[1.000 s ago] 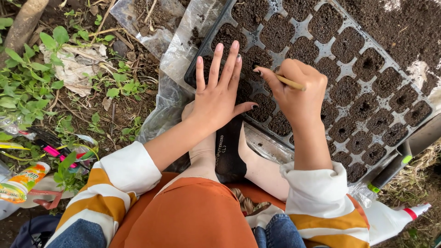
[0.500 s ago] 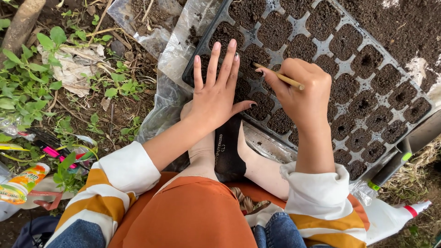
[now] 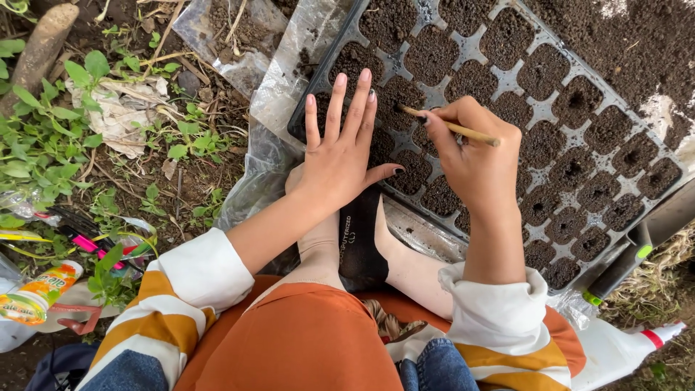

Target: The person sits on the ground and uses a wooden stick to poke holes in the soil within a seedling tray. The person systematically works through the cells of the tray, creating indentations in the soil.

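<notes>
Stick (image 3: 447, 126) now tilted flatter; tray (image 3: 536, 110) cells hold soil.

Seed tray (image 3: 637, 210): the cells from 12 to 3 o'clock lie uncovered, open to reach from above. Near-left corner blocked by the left hand (image 3: 340, 156), lying flat with fingers spread. Right hand (image 3: 474, 159) and its thin stick (image 3: 449, 127) cover the cells just beside it. At 4 o'clock a dark tool handle (image 3: 622, 264) crowds the tray edge. Weeds (image 3: 43, 137) and litter (image 3: 119, 108) fill 9 o'clock.
</notes>
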